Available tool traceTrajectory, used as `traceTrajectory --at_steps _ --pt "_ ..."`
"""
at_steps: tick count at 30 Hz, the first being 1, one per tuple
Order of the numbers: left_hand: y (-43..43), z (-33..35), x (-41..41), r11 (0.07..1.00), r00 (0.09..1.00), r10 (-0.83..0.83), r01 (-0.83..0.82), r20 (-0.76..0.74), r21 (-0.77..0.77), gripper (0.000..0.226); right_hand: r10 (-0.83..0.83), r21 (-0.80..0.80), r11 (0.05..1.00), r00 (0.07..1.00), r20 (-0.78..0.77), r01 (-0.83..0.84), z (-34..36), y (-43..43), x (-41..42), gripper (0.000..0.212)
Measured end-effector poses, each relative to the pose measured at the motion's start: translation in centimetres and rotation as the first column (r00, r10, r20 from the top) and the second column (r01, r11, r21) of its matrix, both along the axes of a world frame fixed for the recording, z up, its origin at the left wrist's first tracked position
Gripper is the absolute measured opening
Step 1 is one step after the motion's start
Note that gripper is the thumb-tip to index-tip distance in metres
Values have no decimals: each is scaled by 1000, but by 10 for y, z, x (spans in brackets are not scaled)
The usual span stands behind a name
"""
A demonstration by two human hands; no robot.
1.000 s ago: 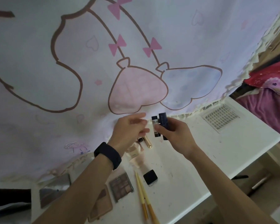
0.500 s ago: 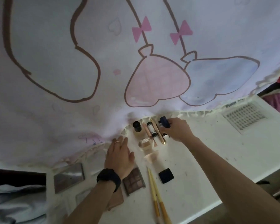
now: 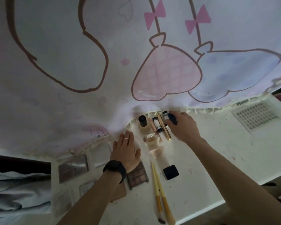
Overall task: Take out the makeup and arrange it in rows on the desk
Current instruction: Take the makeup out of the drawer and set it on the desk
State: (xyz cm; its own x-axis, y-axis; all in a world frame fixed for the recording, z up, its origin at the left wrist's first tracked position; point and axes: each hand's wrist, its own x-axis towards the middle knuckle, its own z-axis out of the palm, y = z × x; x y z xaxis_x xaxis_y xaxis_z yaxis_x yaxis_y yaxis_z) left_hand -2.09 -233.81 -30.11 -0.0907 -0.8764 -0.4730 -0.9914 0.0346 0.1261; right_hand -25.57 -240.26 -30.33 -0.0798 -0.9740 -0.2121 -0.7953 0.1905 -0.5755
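Observation:
Makeup lies in rows on the white desk (image 3: pixel 217 159). The back row holds a foundation bottle with a black cap (image 3: pixel 142 123), a pinkish stick (image 3: pixel 152 125), a small white tube (image 3: pixel 157 125), a gold tube (image 3: pixel 163 126) and a white tube (image 3: pixel 165 115). My right hand (image 3: pixel 182 125) grips a dark blue tube (image 3: pixel 172 118) at the right end of that row, low over the desk. My left hand (image 3: pixel 126 150) rests flat on the desk, fingers straight, beside a round gold jar (image 3: pixel 150 138). Nearer lie an eyeshadow palette (image 3: pixel 137 175), two yellow brushes (image 3: pixel 160 192) and a black square compact (image 3: pixel 171 172).
A printed curtain (image 3: pixel 104 54) hangs over the back of the desk. A mirrored palette (image 3: pixel 73 168) and a tan case (image 3: pixel 119 192) lie at the left. A lash tray (image 3: pixel 256 116) sits at the far right. The desk's front edge runs along the lower right.
My right hand brought the dark blue tube down from the air to the back row. My left hand dropped from beside it to rest flat on the desk.

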Motion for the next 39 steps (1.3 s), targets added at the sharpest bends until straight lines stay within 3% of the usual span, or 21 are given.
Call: traceTrajectory --at_steps 11,16,28,31,33,36,39 --pt "-3 0 1 1000 1000 -11 11 11 -11 72 14 5 1000 999 35 -14 5 8 -2 44" --pt "4 10 0 995 1000 -1 2 5 -102 65 -88 -27 995 984 153 93 14 32 -26 33" --pt "122 53 -57 920 947 214 -277 -237 -275 32 -83 -53 995 996 42 85 13 231 -104 26" --pt "161 57 -87 893 904 232 -344 -360 -289 23 -67 -184 981 997 -37 59 1 286 -118 20" --pt "186 55 -113 905 907 178 -302 -381 -298 19 -77 -205 977 991 -110 53 -12 315 -133 19" --pt "215 44 -152 942 915 6 -140 -403 -304 19 -27 -47 999 974 -224 17 -36 347 -158 30" --pt "237 24 -191 986 897 -110 42 -427 -164 20 -46 11 999 958 -282 51 -50 366 -179 35"
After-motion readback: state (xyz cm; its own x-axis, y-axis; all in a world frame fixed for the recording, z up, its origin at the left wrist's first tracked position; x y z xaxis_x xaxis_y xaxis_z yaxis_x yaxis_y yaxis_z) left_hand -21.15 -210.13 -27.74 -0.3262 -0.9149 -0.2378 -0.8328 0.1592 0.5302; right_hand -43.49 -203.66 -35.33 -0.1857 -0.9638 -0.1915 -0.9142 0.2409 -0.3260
